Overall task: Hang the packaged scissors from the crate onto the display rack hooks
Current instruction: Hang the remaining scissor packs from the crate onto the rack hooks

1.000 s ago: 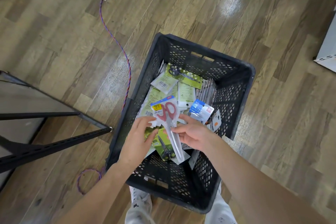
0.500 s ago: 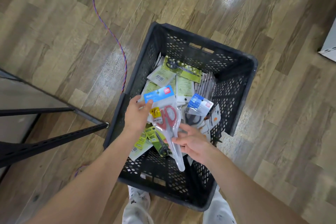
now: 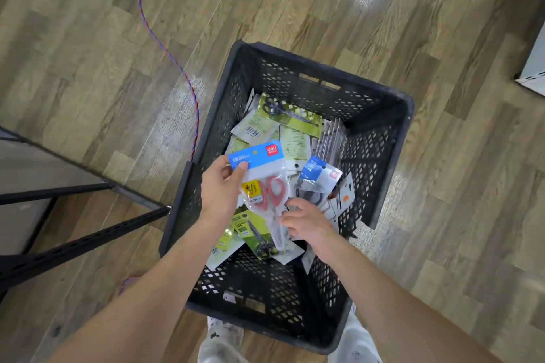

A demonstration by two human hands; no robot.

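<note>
A black perforated crate [image 3: 380, 162] stands on the wooden floor with several packaged scissors [image 3: 295, 138] lying in it. My left hand [image 3: 219, 194] pinches a clear pack of red-handled scissors [image 3: 267, 186] by its blue header card, held above the crate's contents. My right hand [image 3: 306, 222] is lower, fingers loosely curled beside the pack's blade end and reaching toward the heap; whether it touches anything I cannot tell. A second blue-carded pack [image 3: 320, 174] lies just right of the held one. The display rack's hooks are out of view.
A black metal frame [image 3: 88, 233] with a perforated bar juts in from the left, close to the crate's left wall. A red-blue cable [image 3: 165, 47] runs across the floor. A white unit's corner [image 3: 533, 68] shows at the right edge. My shoes [image 3: 224, 339] are below the crate.
My left hand has taken the red-scissors pack by its header and lifted it upright; my right hand has let go of it and dropped toward the heap.
</note>
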